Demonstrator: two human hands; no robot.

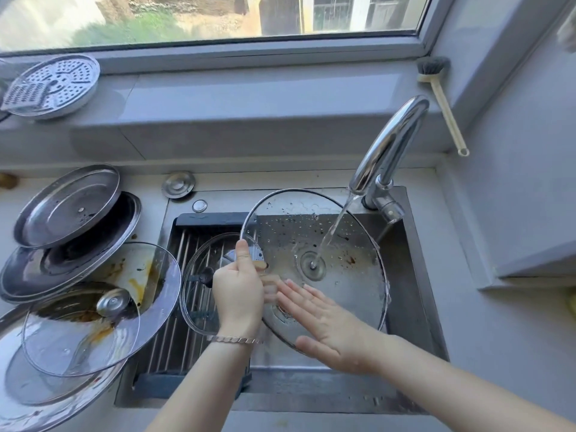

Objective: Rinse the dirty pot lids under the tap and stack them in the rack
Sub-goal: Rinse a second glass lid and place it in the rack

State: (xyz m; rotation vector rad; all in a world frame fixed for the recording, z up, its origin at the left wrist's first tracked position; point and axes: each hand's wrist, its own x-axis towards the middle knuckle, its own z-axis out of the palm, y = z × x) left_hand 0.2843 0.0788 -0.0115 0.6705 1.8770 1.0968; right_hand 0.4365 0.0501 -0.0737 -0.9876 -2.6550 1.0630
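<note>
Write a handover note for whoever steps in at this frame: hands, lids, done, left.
Left hand grips the big glass lid by its rim, under the running tap.
Right hand open, flat on that lid.
Done: one small glass lid lies on the rack.
To do: finish rinsing this lid, which has brown spots, rack it, then the stained lid pile.

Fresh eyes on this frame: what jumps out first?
The big glass lid is held tilted over the sink, and the tap at the right rear pours water onto its centre. The left hand grips its left rim, and the right hand lies flat against its near edge. A heap of stained lids sits on the counter to the left.
</note>
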